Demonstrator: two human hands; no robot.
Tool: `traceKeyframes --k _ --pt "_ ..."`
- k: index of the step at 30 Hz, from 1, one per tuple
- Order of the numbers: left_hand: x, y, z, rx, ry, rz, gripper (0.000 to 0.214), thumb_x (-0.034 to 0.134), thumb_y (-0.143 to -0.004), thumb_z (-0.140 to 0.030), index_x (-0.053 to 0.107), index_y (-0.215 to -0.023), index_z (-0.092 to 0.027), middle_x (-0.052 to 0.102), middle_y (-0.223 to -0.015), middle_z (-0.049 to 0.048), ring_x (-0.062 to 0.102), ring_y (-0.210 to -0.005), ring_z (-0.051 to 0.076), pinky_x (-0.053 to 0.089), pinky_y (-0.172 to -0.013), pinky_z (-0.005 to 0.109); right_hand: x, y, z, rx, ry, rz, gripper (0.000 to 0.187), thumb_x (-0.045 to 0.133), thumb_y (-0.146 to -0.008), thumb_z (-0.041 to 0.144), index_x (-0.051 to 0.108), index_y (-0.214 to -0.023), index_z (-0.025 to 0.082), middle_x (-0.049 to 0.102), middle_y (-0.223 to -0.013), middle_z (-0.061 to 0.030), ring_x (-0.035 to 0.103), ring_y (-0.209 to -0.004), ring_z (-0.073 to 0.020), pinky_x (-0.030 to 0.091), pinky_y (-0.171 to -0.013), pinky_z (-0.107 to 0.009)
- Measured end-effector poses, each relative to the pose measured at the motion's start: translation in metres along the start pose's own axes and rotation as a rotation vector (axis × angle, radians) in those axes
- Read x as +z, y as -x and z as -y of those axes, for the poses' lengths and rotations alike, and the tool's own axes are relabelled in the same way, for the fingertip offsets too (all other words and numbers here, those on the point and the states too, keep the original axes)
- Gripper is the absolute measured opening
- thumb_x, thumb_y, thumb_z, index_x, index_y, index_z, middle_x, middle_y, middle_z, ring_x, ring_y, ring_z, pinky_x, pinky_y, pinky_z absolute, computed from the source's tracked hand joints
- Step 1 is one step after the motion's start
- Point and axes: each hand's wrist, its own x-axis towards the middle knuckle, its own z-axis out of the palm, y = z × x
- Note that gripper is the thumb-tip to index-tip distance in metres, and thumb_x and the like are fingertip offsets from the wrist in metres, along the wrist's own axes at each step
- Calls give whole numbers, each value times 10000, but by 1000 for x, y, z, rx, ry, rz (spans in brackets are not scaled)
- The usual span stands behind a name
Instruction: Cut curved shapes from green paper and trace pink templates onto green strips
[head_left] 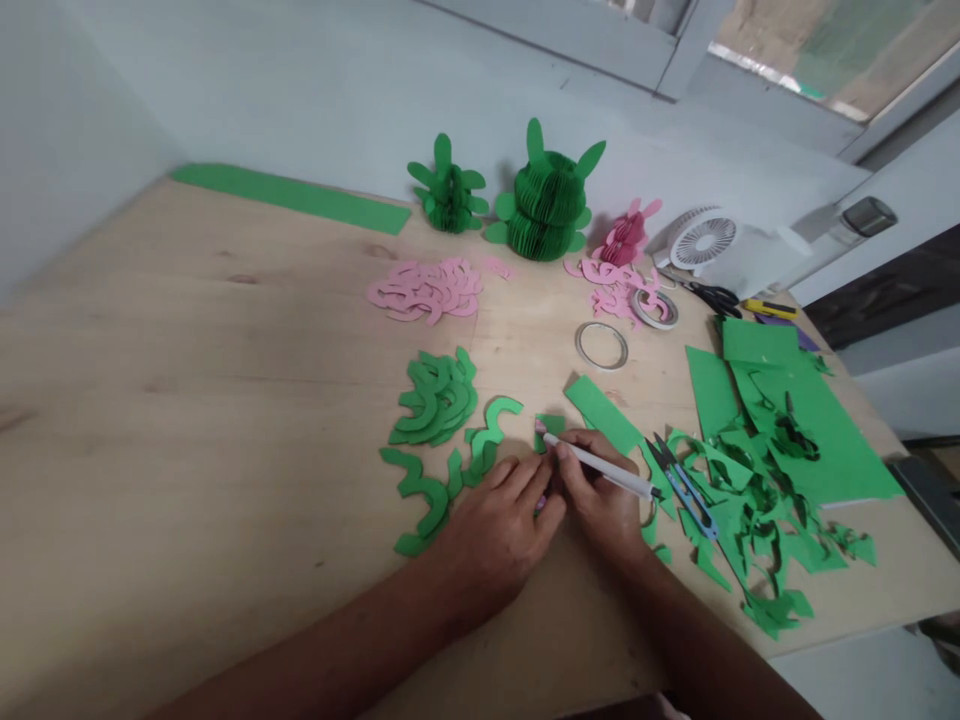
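Note:
My right hand [600,500] is closed round a white pen [600,468], its tip resting on a small green paper piece [547,428] with a bit of pink at its edge. My left hand [499,530] lies flat beside it, fingers stretched out and pressing down on the paper under the pen tip. Curved green cut-outs [435,400] lie in a pile just left of my hands, with more loose ones [420,495] near my left wrist.
Blue thread snips [686,485] and a heap of green scraps [757,500] lie to the right. Two tape rolls [601,345], pink cut-outs [427,290], green and pink folded paper plants [547,200], a small white fan [705,240], black scissors [716,297] and a long green strip [292,195] sit farther back.

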Motion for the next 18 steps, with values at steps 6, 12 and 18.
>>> traceKeyframes --k 6,12,18 --pt "0 -1 0 -7 9 3 217 467 -877 -139 577 -1057 -93 618 -1173 203 566 -1126 287 429 -948 444 -1 -1 3 -10 -14 8 138 558 -865 284 662 -872 194 713 -763 -41 656 -665 -170 545 -611 -272" --pt "0 0 1 7 4 -15 181 455 -888 -135 591 -1002 -102 636 -1145 200 572 -1117 283 434 -944 444 -2 0 5 47 -68 -20 125 558 -869 281 643 -844 193 701 -723 -33 648 -639 -163 522 -545 -249" --pt "0 0 1 2 -1 -14 181 432 -893 -136 594 -968 -101 633 -1147 206 580 -1101 281 447 -929 427 -2 0 7 61 -36 -2 115 561 -864 277 629 -821 196 690 -696 -24 627 -600 -153 502 -527 -242"
